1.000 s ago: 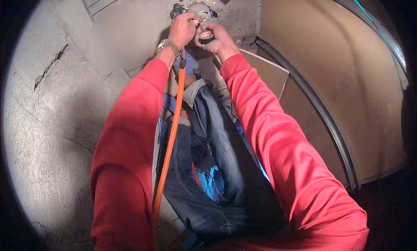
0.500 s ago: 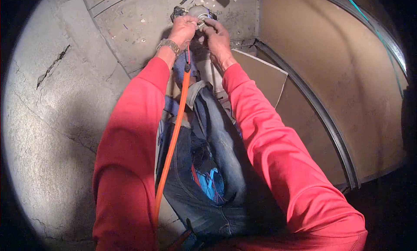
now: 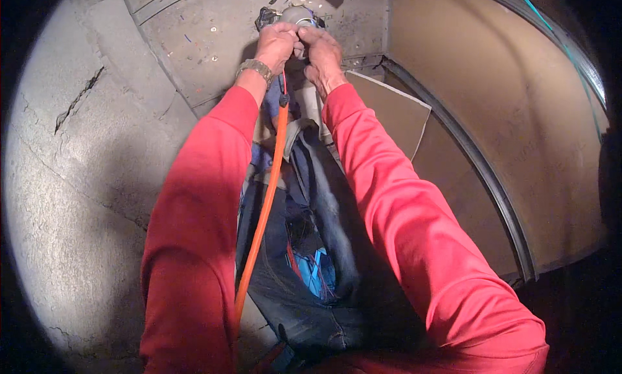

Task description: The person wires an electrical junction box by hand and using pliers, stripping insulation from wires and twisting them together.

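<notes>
We see a cracked grey concrete surface (image 3: 71, 199) filling the left side, brightly lit toward lower left; a scuffed, speckled panel (image 3: 188, 44) spans upper centre; a tan board (image 3: 505, 115) and dark metal channel (image 3: 484, 160) curve along the right.

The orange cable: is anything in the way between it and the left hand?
Nothing visible stands between them. A thin red wire runs from the dark end of the orange cable up to the left hand, which hides where the wire finishes.
</notes>
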`<state>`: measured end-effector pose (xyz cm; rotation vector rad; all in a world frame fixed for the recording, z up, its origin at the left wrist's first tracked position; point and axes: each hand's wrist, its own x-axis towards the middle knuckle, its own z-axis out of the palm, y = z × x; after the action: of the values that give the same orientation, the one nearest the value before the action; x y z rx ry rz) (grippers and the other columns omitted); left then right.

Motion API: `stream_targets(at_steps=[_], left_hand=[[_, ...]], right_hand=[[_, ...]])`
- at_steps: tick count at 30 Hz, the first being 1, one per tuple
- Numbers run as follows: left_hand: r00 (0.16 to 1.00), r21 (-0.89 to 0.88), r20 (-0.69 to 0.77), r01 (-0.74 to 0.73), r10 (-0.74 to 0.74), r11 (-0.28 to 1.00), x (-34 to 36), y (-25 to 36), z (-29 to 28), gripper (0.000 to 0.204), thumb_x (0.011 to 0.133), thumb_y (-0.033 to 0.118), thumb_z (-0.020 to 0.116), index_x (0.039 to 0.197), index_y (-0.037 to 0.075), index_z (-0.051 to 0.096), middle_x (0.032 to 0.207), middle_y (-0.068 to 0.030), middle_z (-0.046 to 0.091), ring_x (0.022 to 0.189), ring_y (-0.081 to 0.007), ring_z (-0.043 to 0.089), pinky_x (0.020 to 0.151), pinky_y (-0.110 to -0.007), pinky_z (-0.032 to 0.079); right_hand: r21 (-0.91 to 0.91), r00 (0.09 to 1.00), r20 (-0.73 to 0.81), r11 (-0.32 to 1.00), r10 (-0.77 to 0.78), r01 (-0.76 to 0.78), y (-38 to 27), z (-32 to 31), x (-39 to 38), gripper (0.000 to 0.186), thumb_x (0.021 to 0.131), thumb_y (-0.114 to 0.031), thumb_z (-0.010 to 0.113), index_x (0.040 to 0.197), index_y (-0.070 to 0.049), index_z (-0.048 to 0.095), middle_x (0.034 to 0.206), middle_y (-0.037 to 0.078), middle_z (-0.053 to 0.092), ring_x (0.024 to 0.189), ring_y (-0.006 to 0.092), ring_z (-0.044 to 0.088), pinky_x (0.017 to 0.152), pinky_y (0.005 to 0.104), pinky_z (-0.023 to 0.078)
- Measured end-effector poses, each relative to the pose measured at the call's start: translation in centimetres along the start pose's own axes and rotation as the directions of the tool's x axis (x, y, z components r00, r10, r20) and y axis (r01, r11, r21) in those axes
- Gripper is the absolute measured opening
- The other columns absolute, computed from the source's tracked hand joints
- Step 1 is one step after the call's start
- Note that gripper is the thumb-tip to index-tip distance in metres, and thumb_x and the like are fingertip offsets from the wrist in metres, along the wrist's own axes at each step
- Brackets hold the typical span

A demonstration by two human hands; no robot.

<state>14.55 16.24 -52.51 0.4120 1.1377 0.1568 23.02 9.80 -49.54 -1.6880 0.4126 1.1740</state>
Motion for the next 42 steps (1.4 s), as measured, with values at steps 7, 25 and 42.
stream_targets(at_steps=[7,25,42], left_hand=[[0.989,0.141,-0.082,-0.112,0.125,0.984,-0.1,-0.7,-1.1,0.019,0.094,-0.001,0.054,0.104,-0.005,0.069,0.080,-0.0066,0.068,0.063,-0.0129,0.061,0.058,-0.028,0.050],[0.877,0.293,-0.283,-0.306,0.388,0.906,-3.9,2.2,0.0,0.027,0.092,0.001,0.060,0.119,0.000,0.061,0.095,-0.0054,0.068,0.074,-0.0106,0.060,0.065,-0.026,0.050],[0.819,-0.203,-0.537,-0.359,0.203,0.911,-18.5,4.5,1.3,0.022,0.101,0.003,0.055,0.122,-0.003,0.050,0.095,-0.0136,0.065,0.077,-0.0190,0.063,0.072,-0.035,0.055]], right_hand=[[0.186,0.987,-0.110,0.978,0.117,-0.095,-0.1,2.8,-2.0,0.013,0.093,-0.010,0.068,0.103,-0.001,0.069,0.102,0.009,0.070,0.090,0.0193,0.063,0.072,0.0377,0.050],[-0.751,0.877,0.214,0.501,-0.429,0.429,0.1,-1.0,2.1,0.021,0.087,-0.017,0.068,0.100,-0.001,0.067,0.101,0.023,0.070,0.093,0.0409,0.068,0.081,0.0452,0.053],[-0.972,0.972,0.234,0.014,0.011,0.234,-5.5,1.7,0.8,0.040,0.091,-0.032,0.055,0.102,0.004,0.070,0.101,0.029,0.070,0.098,0.0466,0.068,0.088,0.0509,0.053]])
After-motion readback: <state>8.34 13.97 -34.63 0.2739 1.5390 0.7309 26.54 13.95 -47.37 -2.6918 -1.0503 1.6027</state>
